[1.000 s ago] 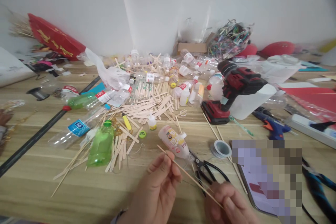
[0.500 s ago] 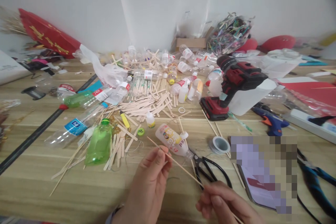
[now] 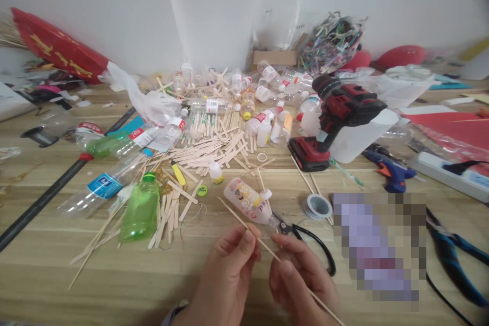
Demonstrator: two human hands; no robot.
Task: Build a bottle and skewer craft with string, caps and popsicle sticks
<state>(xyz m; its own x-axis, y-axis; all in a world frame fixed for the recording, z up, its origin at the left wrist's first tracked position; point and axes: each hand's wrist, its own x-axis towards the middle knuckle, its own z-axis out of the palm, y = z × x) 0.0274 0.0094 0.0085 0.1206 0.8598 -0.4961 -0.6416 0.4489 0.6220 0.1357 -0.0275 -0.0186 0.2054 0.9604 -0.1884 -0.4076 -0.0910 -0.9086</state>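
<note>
A thin wooden skewer [image 3: 268, 249] runs slantwise through both hands near the bottom centre. My left hand [image 3: 233, 265] pinches it between thumb and fingers, its tip poking out up and to the left. Farther down the stick, my right hand [image 3: 301, 280] is closed on it, and the other end passes out at the lower right. Just beyond the hands lies a small labelled bottle [image 3: 246, 199] on its side. Black-handled scissors [image 3: 324, 249] are partly hidden behind my right hand. A spool of wire [image 3: 319, 206] lies to their right.
A red cordless drill [image 3: 344, 112] stands at the right, with a blue glue gun [image 3: 393, 168] beyond. Blue-handled pliers [image 3: 454, 260] lie far right by a blurred-out area. A green bottle [image 3: 140, 209], flat wooden sticks [image 3: 214, 150] and clear bottles spread across the left and middle.
My right hand has moved left along the skewer, closer to my left hand. My left hand is slightly lower and farther right. The whole view has shifted a little.
</note>
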